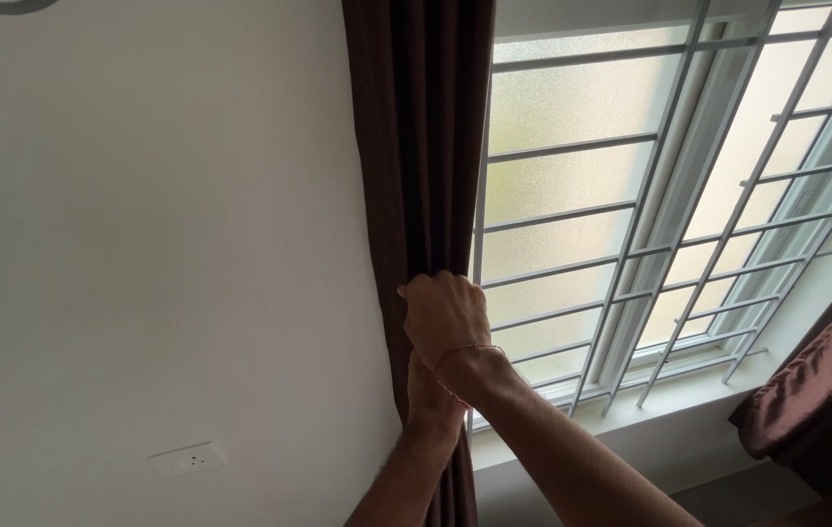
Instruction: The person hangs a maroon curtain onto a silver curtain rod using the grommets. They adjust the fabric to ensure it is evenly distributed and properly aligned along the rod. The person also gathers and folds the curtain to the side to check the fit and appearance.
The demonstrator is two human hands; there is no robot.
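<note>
Wall: the plain white wall (142,224) spreads to the left of my fingers, reaching from the top of the view to the bottom.
Window: the frosted-glass window (552,176) stands to the right of my fingers and above them, letting pale light through.
Grille: a white metal window grille (630,249) of thin horizontal and upright bars covers the glass, just beyond my knuckles on the right.
Gathered curtain: the dark brown curtain (421,137) hangs in tight folds between wall and window, running down from the top edge straight into my grip and on below my wrists.
Second curtain: another bunch of brown curtain fabric (821,390) sits well apart, low on the far right.
Right hand: my right hand (447,317) is the upper one, fingers curled tight around the bunched curtain, a thin thread band at the wrist.
Left hand: my left hand (432,392) sits directly under the right, touching it and mostly hidden by it; it seems to close on the same folds, but I cannot tell for sure.
Socket: a small white wall socket (186,458) lies below and left of my fingers.
</note>
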